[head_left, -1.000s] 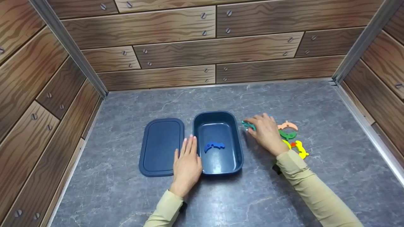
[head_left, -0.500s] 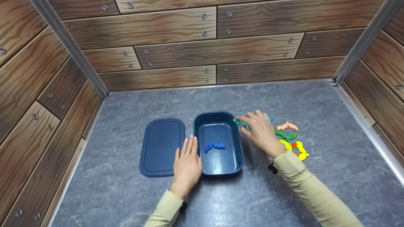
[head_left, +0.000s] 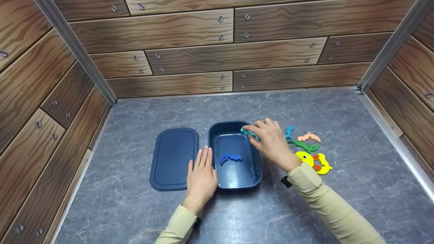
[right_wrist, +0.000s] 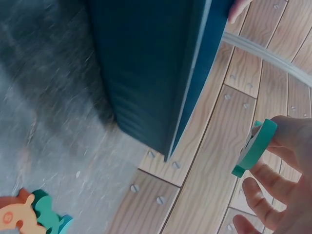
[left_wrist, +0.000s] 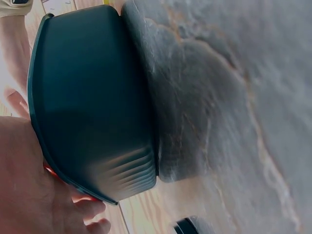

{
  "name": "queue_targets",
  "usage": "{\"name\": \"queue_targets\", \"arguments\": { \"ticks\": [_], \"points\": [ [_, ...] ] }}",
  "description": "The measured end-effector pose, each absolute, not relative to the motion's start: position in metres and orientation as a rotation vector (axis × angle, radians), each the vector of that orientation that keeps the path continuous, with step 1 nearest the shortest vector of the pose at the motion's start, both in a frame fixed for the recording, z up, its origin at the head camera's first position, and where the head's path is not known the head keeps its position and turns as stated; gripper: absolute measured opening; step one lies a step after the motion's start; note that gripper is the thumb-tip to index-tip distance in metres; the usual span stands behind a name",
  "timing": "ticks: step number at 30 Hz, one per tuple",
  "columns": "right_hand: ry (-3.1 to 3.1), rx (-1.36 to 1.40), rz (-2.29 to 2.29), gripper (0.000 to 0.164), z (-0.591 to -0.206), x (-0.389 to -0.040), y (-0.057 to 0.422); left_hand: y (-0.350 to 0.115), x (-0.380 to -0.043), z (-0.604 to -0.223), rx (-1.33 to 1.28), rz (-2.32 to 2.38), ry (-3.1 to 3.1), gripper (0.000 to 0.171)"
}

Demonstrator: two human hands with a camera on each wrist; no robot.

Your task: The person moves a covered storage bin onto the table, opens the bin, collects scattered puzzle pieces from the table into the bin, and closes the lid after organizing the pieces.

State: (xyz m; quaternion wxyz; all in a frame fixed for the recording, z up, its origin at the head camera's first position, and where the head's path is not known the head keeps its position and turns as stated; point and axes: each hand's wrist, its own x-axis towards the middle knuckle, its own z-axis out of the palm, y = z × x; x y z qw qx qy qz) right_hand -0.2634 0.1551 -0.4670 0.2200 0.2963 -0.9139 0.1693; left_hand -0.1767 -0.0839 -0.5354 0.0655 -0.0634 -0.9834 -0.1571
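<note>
Okay, I see right hand (head_left: 271, 141) pinching teal piece (head_left: 251, 134) over box's (head_left: 237, 176) far right corner, long axis slanted; left hand (head_left: 202, 178), fingers straight, at box's left side.

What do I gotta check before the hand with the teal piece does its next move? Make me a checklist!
1. Teal piece held: ok, pinched by the right hand.
2. Pinch tight enough: cannot tell, pictures don't show how firm it is.
3. Box open: ok, its lid lies on the table beside it.
4. Left hand at the box: ok, it rests at the left edge.
5. Room inside: ok, bare floor shows around the dark blue piece.
6. Teal piece resting in the box: not ok, it's up in the fingers.
</note>
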Motion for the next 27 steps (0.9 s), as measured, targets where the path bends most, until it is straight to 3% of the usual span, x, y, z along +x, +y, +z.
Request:
{"name": "queue_targets", "arguments": {
  "ticks": [27],
  "points": [
    [-2.585, 0.948, 0.458, 0.036, -0.485, -0.264, 0.120, -0.084, -0.178, -0.537, -0.192, -0.477, -2.946, 0.059]
  ]
}}
